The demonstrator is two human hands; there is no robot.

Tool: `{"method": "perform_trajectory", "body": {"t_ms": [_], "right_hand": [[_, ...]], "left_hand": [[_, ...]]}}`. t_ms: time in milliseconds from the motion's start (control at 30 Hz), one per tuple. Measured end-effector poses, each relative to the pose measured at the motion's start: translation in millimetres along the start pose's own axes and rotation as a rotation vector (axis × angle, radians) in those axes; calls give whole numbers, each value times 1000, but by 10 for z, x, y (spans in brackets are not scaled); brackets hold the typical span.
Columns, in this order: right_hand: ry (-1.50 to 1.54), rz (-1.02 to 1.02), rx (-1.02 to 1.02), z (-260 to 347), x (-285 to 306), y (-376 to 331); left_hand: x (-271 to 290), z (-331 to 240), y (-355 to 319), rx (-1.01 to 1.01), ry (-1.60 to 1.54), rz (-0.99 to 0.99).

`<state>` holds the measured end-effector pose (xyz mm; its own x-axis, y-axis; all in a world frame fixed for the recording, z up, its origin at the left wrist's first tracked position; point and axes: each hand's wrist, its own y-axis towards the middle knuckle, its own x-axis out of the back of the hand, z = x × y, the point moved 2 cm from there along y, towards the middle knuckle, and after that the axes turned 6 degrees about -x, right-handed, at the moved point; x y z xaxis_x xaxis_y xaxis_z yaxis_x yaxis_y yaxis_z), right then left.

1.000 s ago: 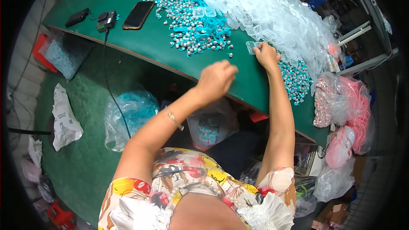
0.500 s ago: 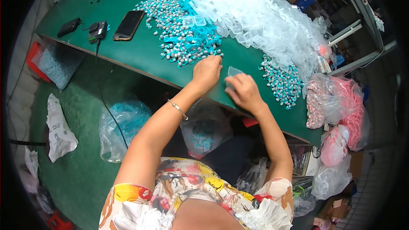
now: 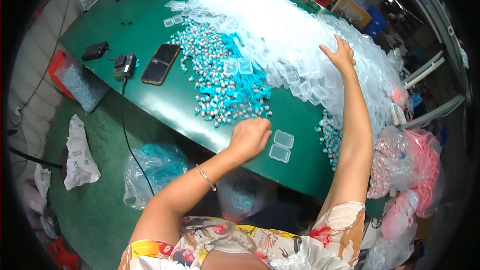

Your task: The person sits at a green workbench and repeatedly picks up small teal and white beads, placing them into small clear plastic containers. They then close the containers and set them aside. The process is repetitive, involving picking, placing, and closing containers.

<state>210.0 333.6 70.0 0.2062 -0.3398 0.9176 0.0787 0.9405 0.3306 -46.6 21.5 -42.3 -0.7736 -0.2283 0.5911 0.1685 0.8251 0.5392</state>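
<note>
and here, an opened clear plastic case [image 3: 280, 153] is seen lying flat on the green tabletop [image 3: 300, 172], just right of and below the frame's centre. beside it, the left hand [image 3: 252, 138] is curled shut; whether anything is gripped cannot be told. at upper right, the right hand [image 3: 342, 56] is spread wide, nothing visibly held, over heaped clear cases [image 3: 265, 30].

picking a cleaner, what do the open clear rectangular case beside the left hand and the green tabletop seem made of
The open clear rectangular case: likely thin, smooth plastic; green shows through its panels.

The smooth green tabletop: fairly glossy, perhaps vinyl or laminate; pale glare lies near its front edge.
</note>
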Motion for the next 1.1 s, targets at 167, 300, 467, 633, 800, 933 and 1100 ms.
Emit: {"method": "perform_trajectory", "body": {"t_ms": [167, 300, 467, 633, 800, 933, 1100], "right_hand": [[97, 318, 37, -122, -428, 282], [113, 431, 65, -43, -375, 1], [59, 446, 114, 32, -197, -343], [-120, 433, 155, 204, -61, -676], [-363, 344, 285, 567, -47, -1153], [-253, 349, 318, 580, 8, -1248], [-72, 198, 451, 508, 214, -1489]], "left_hand": [[50, -48, 23, 7, -5, 27], [21, -41, 3, 17, -2, 26], [0, -40, 5, 20, -2, 22], [-5, -23, 1, -6, -27, -33], [-18, 2, -10, 13, -32, -51], [-48, 35, -30, -8, -20, -74], [-59, 51, -45, -42, -16, -97]]}}
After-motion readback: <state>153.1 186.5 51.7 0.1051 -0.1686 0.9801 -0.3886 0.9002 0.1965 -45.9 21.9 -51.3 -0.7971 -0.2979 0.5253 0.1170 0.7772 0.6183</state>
